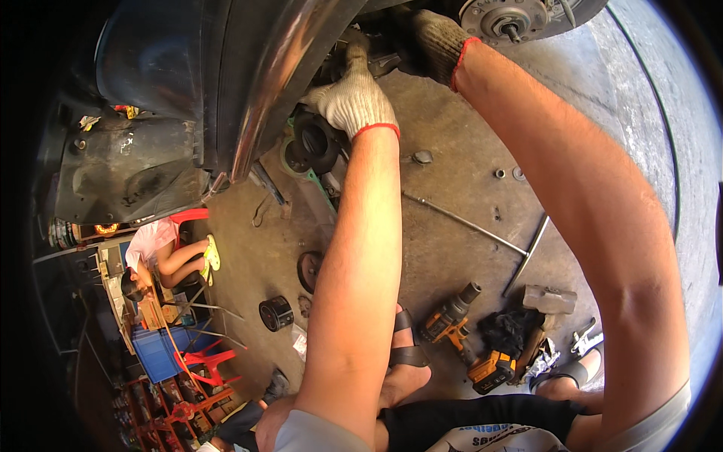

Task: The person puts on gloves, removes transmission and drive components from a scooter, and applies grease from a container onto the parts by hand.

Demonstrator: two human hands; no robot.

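Note:
Both my hands wear knitted work gloves with red cuffs and reach up under a dark car fender (275,71). My left hand (354,102) is at the inner edge of the fender, its thumb out to the left and one finger pointing up among dark metal parts. It looks closed around something there, but that part is too dark to make out. To its right, my right hand (440,47) reaches into the same shadowed space, and its fingers are lost in the dark. A bare wheel hub (506,19) with a brake disc shows just right of my right hand.
On the concrete lie a cross-shaped wheel wrench (467,222), an orange and black cordless drill (452,320), a hammer head (550,299), a black round can (276,313) and a green floor jack (301,162). A person in pink (162,252) sits at the left, by a blue crate (162,350).

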